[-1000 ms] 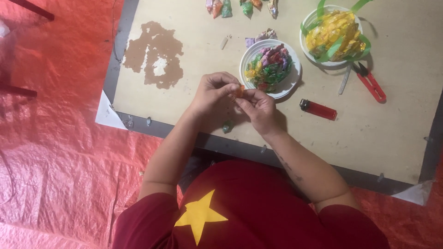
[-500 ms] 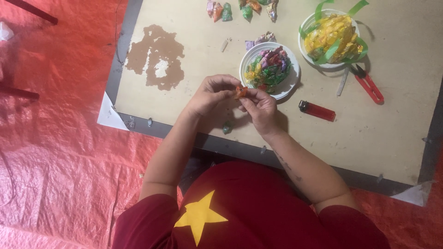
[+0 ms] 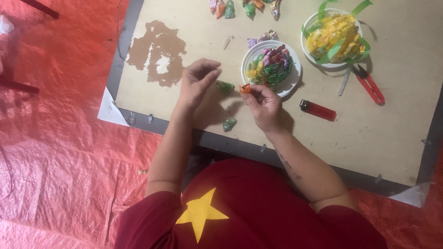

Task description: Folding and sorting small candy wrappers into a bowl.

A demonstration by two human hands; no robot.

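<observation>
My right hand (image 3: 264,104) pinches a small orange folded foil piece (image 3: 245,88) at its fingertips, just left of a white plate (image 3: 291,82) heaped with multicoloured foil pieces. My left hand (image 3: 197,80) hovers to the left with fingers loosely curled and nothing in them. A green foil piece (image 3: 225,86) lies on the beige board (image 3: 203,37) between the hands. Another green piece (image 3: 229,124) lies near the board's front edge.
A second white plate (image 3: 309,46) holds yellow foil pieces with green ribbon. Red-handled snips (image 3: 369,84) and a red lighter (image 3: 319,110) lie to the right. More foil pieces (image 3: 244,7) sit at the far edge. A brown worn patch (image 3: 157,48) marks the board. Red tarp (image 3: 50,138) surrounds it.
My hands were joined together on the orange piece. They have parted: the left hand moved left and let go, while the right keeps the orange piece.
</observation>
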